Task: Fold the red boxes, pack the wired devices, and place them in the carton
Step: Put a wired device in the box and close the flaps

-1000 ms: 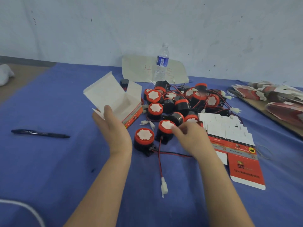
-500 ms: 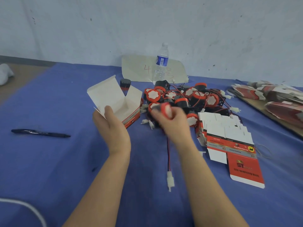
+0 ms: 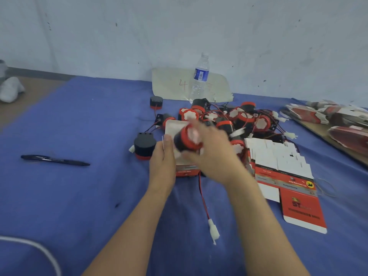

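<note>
My left hand (image 3: pixel 162 162) holds the open red-and-white cardboard box (image 3: pixel 186 172). My right hand (image 3: pixel 215 154) grips a round black-and-red wired device (image 3: pixel 184 141) at the box's mouth, with the device's wire (image 3: pixel 203 196) trailing below the box.

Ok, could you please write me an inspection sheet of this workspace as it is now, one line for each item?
Surface: blue cloth covers the table.
Job's things: open red box; wired device at its mouth, blurred; device pile behind; flat box stack to the right; carton not seen.
Clutter: pen, water bottle, card marked 4, rubber band.
Grippers: left hand holds the red box; right hand grips the wired device.
Cables: red-black lead with white plug runs out from under the hands; white cable at the near-left corner.
Surroundings: pale wall; white bundle far left.
</note>
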The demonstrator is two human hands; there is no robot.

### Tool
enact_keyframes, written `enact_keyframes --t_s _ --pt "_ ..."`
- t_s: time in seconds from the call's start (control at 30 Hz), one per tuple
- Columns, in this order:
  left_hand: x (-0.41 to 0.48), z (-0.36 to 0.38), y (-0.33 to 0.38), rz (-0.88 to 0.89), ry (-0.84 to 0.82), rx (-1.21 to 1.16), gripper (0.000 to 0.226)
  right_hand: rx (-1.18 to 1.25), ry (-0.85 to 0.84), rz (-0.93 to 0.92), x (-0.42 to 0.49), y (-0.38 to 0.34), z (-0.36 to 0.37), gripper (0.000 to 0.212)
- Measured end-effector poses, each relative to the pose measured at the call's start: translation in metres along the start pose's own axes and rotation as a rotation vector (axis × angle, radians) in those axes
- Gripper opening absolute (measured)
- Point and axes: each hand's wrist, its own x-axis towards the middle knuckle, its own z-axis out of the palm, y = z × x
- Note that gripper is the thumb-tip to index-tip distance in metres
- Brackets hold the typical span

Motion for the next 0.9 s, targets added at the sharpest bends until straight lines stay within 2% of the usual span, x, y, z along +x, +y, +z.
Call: enact_keyframes --t_s 0.07,0.2,0.3,0.37,0.47,0.57,0.63,0.67,0.73,0.77,0.8,0.83,0.9 --pt "0.003 0.000 -0.002 -0.025 0.010 -0.011 0.044 -0.068 -0.103 0.051 -0.005 0.000 0.022 0.077" --pt "0.008 0.002 0.001 -0.120 0.065 -0.028 0.049 -0.048 -0.050 0.049 -0.003 -0.003 0.039 0.073" --pt "0.009 -0.001 0.005 -0.165 0.067 -0.088 0.051 -0.073 -0.106 0.031 -0.003 -0.006 0.039 0.071" --pt "0.009 -0.004 0.005 -0.158 0.029 -0.037 0.056 -0.153 -0.133 0.035 -0.003 -0.008 0.038 0.065" --pt "0.009 -0.009 0.005 -0.169 0.009 -0.008 0.029 -0.218 -0.164 0.044 -0.001 -0.013 0.035 0.051" --pt "0.007 -0.011 0.007 -0.173 0.009 -0.016 0.023 -0.204 -0.218 0.026 0.000 -0.015 0.031 0.042" --pt "0.007 -0.011 0.007 -0.149 0.018 0.009 0.022 -0.047 -0.141 0.010 -0.002 -0.009 0.024 0.040" --pt "0.007 -0.011 0.006 -0.137 0.029 0.031 0.021 0.083 -0.018 0.041 -0.004 -0.005 0.018 0.037" --pt "0.007 -0.010 0.005 -0.116 0.068 0.072 0.016 0.247 0.264 0.216 -0.008 0.013 0.003 0.024" --pt "0.007 -0.010 0.004 -0.106 0.092 0.085 0.012 0.247 0.334 0.341 -0.010 0.025 -0.003 0.022" --pt "0.007 -0.009 0.004 -0.099 0.113 0.089 0.011 0.186 0.295 0.445 -0.013 0.037 -0.007 0.020" --pt "0.007 -0.009 0.004 -0.092 0.127 0.094 0.014 0.103 0.159 0.499 -0.015 0.046 -0.008 0.020" --pt "0.005 -0.009 0.004 -0.080 0.134 0.110 0.022 0.028 -0.110 0.490 -0.017 0.046 0.003 0.036"
